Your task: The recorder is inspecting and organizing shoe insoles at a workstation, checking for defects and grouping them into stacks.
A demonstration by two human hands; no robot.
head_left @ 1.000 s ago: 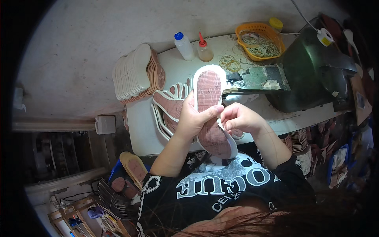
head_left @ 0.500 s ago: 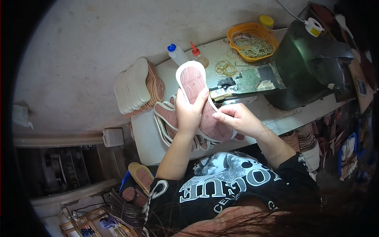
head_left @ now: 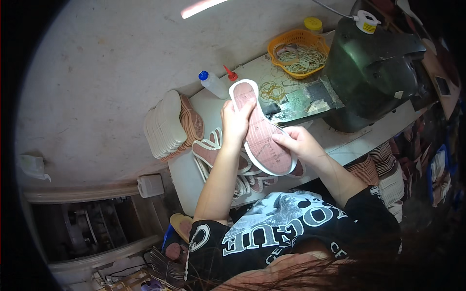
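1. Left hand grips the narrow upper part of a pink, foot-shaped sole with a smooth white rim, its thumb flat on the pink face. Right hand pinches the wider lower part at its right edge, thumb on the face, fingers mostly hidden. Between them, the sole is held tilted above the white table.
2. At the far left of the table stand a stack of flat cream-white sole shapes and, against it, a stack of thin pinkish-brown ones; neither shows a pink face framed in white.
3. Right of these, partly behind the left forearm, lies a loose pile of white-rimmed pink soles, which seem to be at much the same stage as the held one.
4. Further right, the held sole's white rim looks complete wherever it is visible; the right hand covers some of the edge, so I cannot tell whether all of it is done. What remains on this piece is therefore unclear.
5. Beyond it, the bulky dark-green machine reaches its flat arm toward the sole without visibly holding it.
6. Compared with half a second ago, the left hand sits nearer the narrow end, and the right thumb lies further onto the pink face. The whole view has shifted, and a bright light strip now shows at the top.
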